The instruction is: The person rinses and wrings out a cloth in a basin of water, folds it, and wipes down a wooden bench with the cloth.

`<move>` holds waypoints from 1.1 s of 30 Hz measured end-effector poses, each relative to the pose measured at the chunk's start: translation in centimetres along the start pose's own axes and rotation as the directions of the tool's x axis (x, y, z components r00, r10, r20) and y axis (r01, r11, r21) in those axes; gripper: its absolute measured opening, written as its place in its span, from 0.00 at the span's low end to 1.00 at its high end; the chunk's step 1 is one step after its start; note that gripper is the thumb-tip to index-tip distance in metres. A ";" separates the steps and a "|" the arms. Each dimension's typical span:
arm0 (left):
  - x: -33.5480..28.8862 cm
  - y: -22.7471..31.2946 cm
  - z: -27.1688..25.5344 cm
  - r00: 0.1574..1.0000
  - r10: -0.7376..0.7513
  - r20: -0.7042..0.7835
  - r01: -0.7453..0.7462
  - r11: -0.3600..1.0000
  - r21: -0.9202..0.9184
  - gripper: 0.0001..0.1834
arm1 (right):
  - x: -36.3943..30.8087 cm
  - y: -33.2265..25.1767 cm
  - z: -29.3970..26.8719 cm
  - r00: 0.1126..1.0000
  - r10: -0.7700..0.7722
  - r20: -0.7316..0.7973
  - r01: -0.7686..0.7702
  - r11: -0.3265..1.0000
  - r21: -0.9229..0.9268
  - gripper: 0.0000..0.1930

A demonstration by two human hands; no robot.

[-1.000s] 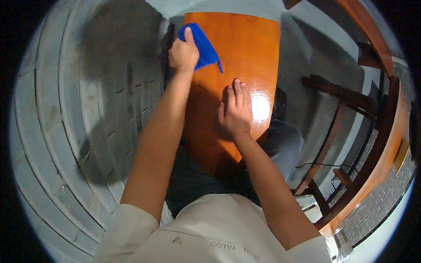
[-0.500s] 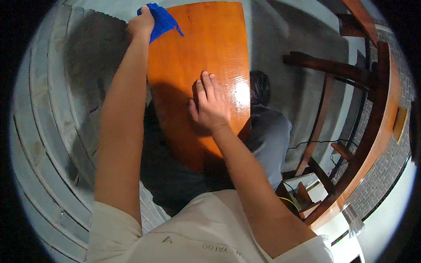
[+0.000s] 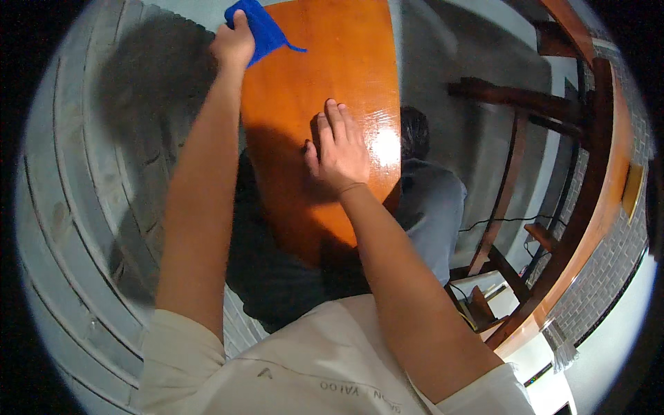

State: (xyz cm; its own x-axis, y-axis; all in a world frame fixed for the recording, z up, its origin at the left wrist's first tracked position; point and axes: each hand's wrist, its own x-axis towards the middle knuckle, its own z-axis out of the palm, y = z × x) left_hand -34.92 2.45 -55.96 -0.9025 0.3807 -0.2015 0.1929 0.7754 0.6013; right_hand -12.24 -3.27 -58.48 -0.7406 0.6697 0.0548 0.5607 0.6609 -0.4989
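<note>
I have the person's left hand (image 3: 234, 43) at the far left corner of a glossy orange-brown wooden panel (image 3: 325, 62), its grip closed on a blue cloth (image 3: 261, 31). From my view the thumb lies on top of the cloth, the fingers mostly hidden, and a narrow blue strip trails from the cloth to the right over the wood. The cloth covers part of the panel's left edge near its far end.

The right hand (image 3: 339, 153) holds nothing that I can see; it lies flat on the middle of the panel, palm down, fingers extended away from the body and thumb out to the left. I get a bright glare just right of it.

The panel's near end reaches in between the legs, with a grey trouser leg (image 3: 432, 207) along its right side. Farther right I see a dark wooden frame (image 3: 584, 228) and a thin black cable (image 3: 512, 220). Low beside the frame sits a pale box-like shape (image 3: 505, 304); I cannot tell whether it is a container or what it holds.
</note>
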 end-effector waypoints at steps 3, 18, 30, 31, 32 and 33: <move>-2.6 -1.5 0.0 0.999 0.041 -0.032 -0.042 0.999 -0.021 0.32 | 0.1 0.1 -0.1 1.000 -0.012 -0.004 0.012 1.000 -0.010 0.23; -15.2 -8.6 -2.0 1.000 -0.012 -0.008 0.012 1.000 -0.015 0.27 | -0.2 0.4 0.7 0.996 -0.032 -0.084 0.028 0.999 -0.047 0.21; -19.3 -9.5 -3.3 0.989 -0.145 0.038 0.143 0.989 0.049 0.27 | 0.0 -0.3 0.7 0.996 -0.030 -0.080 0.028 0.999 -0.035 0.21; -19.2 -9.7 -3.2 0.992 -0.125 0.036 0.122 0.990 0.068 0.26 | -0.1 -0.2 0.7 0.996 -0.028 -0.080 0.026 0.999 -0.033 0.21; -19.1 -9.8 -3.0 0.994 -0.101 0.035 0.098 0.991 0.086 0.26 | 0.0 -0.1 0.7 0.996 -0.025 -0.084 0.023 0.999 -0.034 0.21; -19.0 -9.8 -2.7 0.998 -0.062 -0.012 0.063 0.994 0.090 0.26 | 0.0 0.0 0.6 0.996 -0.029 -0.089 0.025 0.999 -0.048 0.20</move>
State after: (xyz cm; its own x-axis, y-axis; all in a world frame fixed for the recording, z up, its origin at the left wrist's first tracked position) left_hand -20.67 -13.75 -55.87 -0.9173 0.3257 -0.2292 0.1695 0.8400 0.5154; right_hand -12.44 -3.47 -59.04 -0.7208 0.6775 0.1462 0.5591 0.6931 -0.4550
